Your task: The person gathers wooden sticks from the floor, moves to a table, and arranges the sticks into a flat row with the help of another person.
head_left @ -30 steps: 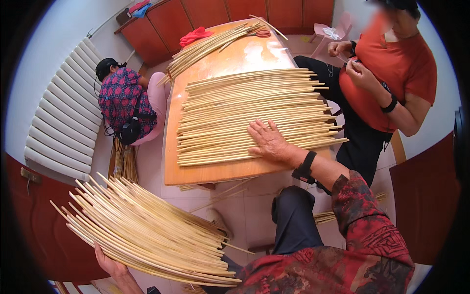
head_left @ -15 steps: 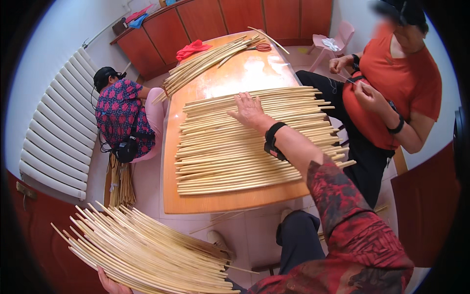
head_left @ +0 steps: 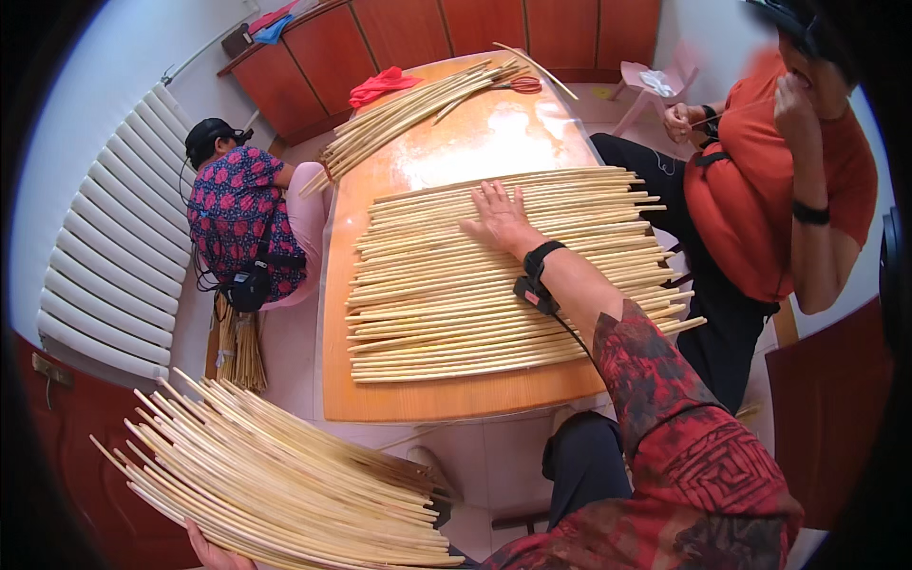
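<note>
A wide layer of pale, straight sticks [head_left: 494, 294] lies side by side across the wooden table [head_left: 456, 401]. My right hand [head_left: 501, 220] rests flat on the far part of this layer, fingers spread, a black band and small device on its wrist. At the lower left, my left hand [head_left: 217, 549] is around the underside of a thick bundle of similar sticks [head_left: 294, 475], which fans out toward the left. Only part of that hand shows; the bundle covers the rest. The bundle's right end lies low, near my legs.
Beyond the layer lie a loose pile of sticks [head_left: 418, 114], red-handled scissors [head_left: 521, 85] and a red cloth [head_left: 380, 86]. A person in orange [head_left: 769, 199] sits at the right with thread; another person [head_left: 237, 214] crouches left beside a radiator [head_left: 119, 237] and tied sticks [head_left: 242, 347].
The person at the right has raised one hand to the mouth. My right hand stays on the layer, and my left keeps hold of the bundle; the view shifts slightly.
</note>
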Motion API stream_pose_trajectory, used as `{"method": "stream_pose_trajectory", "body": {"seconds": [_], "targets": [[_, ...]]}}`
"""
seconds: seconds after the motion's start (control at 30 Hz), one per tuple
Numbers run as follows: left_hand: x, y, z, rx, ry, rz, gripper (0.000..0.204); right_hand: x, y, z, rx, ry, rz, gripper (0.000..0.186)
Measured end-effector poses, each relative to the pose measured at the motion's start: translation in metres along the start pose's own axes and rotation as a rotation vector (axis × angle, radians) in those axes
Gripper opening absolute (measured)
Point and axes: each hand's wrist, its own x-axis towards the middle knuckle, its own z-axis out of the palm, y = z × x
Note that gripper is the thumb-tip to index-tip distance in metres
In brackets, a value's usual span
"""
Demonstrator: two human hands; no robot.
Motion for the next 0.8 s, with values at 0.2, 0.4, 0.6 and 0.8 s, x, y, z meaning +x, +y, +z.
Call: {"method": "stream_pose_trajectory", "body": {"seconds": [0.2,0.4,0.6,0.8], "targets": [[-0.027,0.0,0.017,0.557,0.207,0.297,0.032,-0.003,-0.001,-0.018,0.104,-0.15,-0.034,0.072],[-0.019,0.009,0.012,0.68,0.107,0.333,0.032,-0.024,0.009,-0.041,0.245,-0.072,-0.05,0.071],[-0.022,0.003,0.02,1.017,0.019,0.47,0.031,-0.08,0.003,-0.024,0.041,-0.078,-0.144,0.069],[-0.008,-0.002,0.005,-0.117,-0.123,0.017,0.043,-0.08,0.006,-0.03,0.069,-0.157,-0.125,0.067]]}}
